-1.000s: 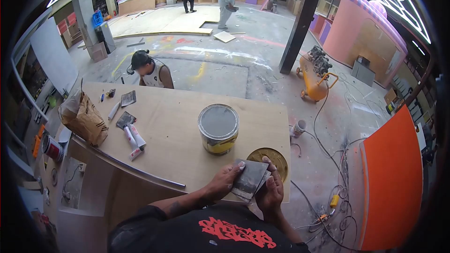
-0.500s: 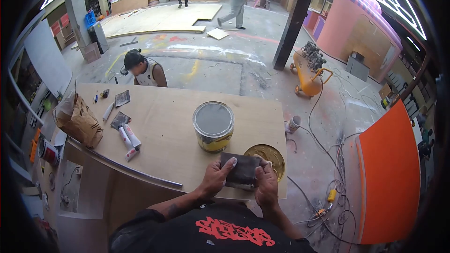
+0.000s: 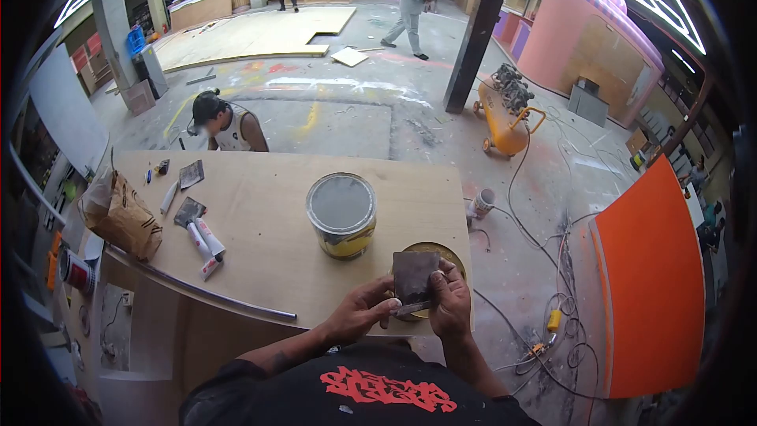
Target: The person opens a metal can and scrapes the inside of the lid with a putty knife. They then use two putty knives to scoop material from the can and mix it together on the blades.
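Observation:
A flat, dark, square putty spreader point(image 3: 415, 274) is held up between my two hands, above the near right part of the wooden tabletop point(image 3: 260, 189). My right hand point(image 3: 451, 300) pinches its right edge, thumb in front. My left hand point(image 3: 367, 309) has its curled fingers at the lower left corner. Behind the spreader lies a round gold lid point(image 3: 449, 256), partly covered. Just beyond, to the left, stands an open can point(image 3: 342, 217) with grey filler inside and a yellow lower side.
White tubes point(image 3: 206, 243), another dark spreader point(image 3: 190, 211) and a paper bag point(image 3: 126, 217) sit on the left. A person point(image 3: 229, 126) is low behind the table. An orange compressor point(image 3: 505, 118), cables and an orange panel point(image 3: 650, 284) stand right. Two people are farther back.
The spreader has turned from lying broad and low to upright facing me. My left hand has shifted from its upper left edge to its lower left corner. The view has moved slightly right.

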Tool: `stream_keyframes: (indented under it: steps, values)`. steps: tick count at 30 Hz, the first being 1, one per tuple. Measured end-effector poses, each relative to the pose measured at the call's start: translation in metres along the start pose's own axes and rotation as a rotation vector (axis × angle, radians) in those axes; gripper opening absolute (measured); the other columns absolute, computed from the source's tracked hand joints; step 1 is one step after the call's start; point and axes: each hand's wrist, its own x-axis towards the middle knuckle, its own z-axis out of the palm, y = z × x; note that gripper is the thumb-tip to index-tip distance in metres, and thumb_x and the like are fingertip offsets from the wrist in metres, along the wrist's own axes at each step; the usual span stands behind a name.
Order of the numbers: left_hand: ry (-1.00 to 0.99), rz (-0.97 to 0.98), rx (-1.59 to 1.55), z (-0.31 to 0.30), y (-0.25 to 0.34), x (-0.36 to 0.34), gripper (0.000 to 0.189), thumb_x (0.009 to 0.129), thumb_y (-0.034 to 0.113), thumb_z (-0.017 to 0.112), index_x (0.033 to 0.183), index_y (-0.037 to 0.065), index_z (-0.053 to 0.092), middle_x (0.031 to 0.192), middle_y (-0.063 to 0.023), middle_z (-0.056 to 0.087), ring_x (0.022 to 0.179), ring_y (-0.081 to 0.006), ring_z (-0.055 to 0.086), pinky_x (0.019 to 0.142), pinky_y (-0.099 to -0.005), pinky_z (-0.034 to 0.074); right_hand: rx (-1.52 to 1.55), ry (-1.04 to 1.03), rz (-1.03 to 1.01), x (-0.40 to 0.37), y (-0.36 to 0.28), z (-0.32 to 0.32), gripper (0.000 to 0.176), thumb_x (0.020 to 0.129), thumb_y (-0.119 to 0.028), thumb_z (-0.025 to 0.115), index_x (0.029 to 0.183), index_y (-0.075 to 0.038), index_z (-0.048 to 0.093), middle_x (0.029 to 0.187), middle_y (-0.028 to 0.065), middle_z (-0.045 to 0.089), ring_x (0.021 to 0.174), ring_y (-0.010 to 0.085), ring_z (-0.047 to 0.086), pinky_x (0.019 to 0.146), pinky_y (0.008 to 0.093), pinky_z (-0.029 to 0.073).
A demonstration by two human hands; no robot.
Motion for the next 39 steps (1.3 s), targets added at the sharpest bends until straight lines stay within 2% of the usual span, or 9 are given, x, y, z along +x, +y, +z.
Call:
stream_keyframes:
  steps: [6,9,16,22,25,29,30,37,39]
  values:
    - [-0.035,-0.036,0.075,-0.001,-0.008,0.006,0.041,0.103,0.014,0.063,0.142,0.003,0.055,0.112,-0.0040,0.067,0.089,-0.0093,0.061,0.078,-0.0277,0.054,-0.111,-0.008,-0.072,-0.002,-0.002,-0.011,0.036,0.108,-0.012,0.052,0.141,0.000,0.048,0.128,0.0099,0.064,0.117,0.0176,0.063,0.104,0.0347,0.050]
    - [-0.098,-0.067,0.113,0.001,-0.004,0.007,0.043,0.102,0.013,0.066,0.142,0.003,0.055,0.111,-0.0043,0.070,0.091,-0.0101,0.063,0.081,-0.0291,0.054,-0.035,0.090,-0.071,-0.008,-0.004,0.002,0.041,0.108,-0.010,0.049,0.147,-0.001,0.045,0.135,0.0106,0.061,0.123,0.0183,0.060,0.107,0.0354,0.048]
    - [-0.159,-0.051,0.243,0.009,0.008,0.011,0.048,0.099,0.011,0.070,0.144,0.003,0.053,0.114,-0.0066,0.072,0.095,-0.0117,0.066,0.085,-0.0299,0.054,0.238,0.000,0.059,-0.010,-0.003,-0.009,0.042,0.109,-0.009,0.043,0.151,-0.005,0.042,0.139,0.0113,0.058,0.128,0.0230,0.057,0.112,0.0407,0.045]
    - [-0.085,-0.041,0.052,0.008,-0.002,0.011,0.041,0.099,0.009,0.069,0.137,0.000,0.057,0.110,-0.0078,0.070,0.098,-0.0143,0.067,0.086,-0.0317,0.056,0.322,0.057,0.006,-0.012,-0.003,-0.004,0.041,0.108,-0.009,0.045,0.149,-0.007,0.044,0.140,0.0119,0.058,0.130,0.0251,0.057,0.113,0.0429,0.045]
    - [-0.090,-0.055,0.053,0.001,-0.008,0.008,0.042,0.101,0.007,0.065,0.142,0.001,0.055,0.117,-0.0055,0.067,0.102,-0.0119,0.064,0.090,-0.0288,0.054,0.281,0.069,-0.014,-0.011,-0.005,-0.002,0.041,0.108,-0.009,0.046,0.149,-0.007,0.045,0.140,0.0118,0.058,0.130,0.0253,0.057,0.112,0.0431,0.046]
    - [0.029,-0.081,0.101,0.003,-0.006,0.009,0.042,0.101,0.009,0.066,0.140,0.001,0.057,0.112,-0.0048,0.069,0.094,-0.0094,0.062,0.080,-0.0272,0.055,0.201,0.132,-0.052,-0.010,-0.004,0.002,0.040,0.107,-0.006,0.047,0.146,-0.007,0.047,0.138,0.0111,0.060,0.127,0.0241,0.059,0.110,0.0413,0.048]
    - [0.046,-0.069,0.117,0.001,-0.006,0.009,0.042,0.100,0.010,0.066,0.140,0.001,0.059,0.107,-0.0043,0.070,0.088,-0.0085,0.061,0.073,-0.0259,0.055,0.184,0.142,-0.075,-0.010,-0.002,0.003,0.038,0.107,-0.005,0.047,0.145,-0.007,0.048,0.137,0.0110,0.061,0.126,0.0238,0.060,0.109,0.0410,0.049]
    - [0.178,-0.067,0.190,-0.001,-0.003,0.001,0.043,0.099,0.009,0.068,0.140,0.000,0.060,0.096,-0.0041,0.068,0.078,-0.0088,0.061,0.062,-0.0251,0.055,0.080,0.234,-0.246,0.001,-0.025,-0.004,0.031,0.106,-0.003,0.046,0.135,-0.005,0.055,0.127,0.0113,0.067,0.118,0.0204,0.064,0.104,0.0382,0.052]
    - [0.171,-0.041,0.254,-0.002,-0.005,0.001,0.041,0.097,0.009,0.069,0.136,-0.002,0.062,0.094,-0.0045,0.067,0.076,-0.0093,0.062,0.060,-0.0258,0.055,0.083,0.213,-0.162,-0.002,-0.026,-0.006,0.026,0.106,-0.007,0.047,0.130,-0.006,0.058,0.117,0.0093,0.068,0.106,0.0190,0.067,0.097,0.0343,0.054]
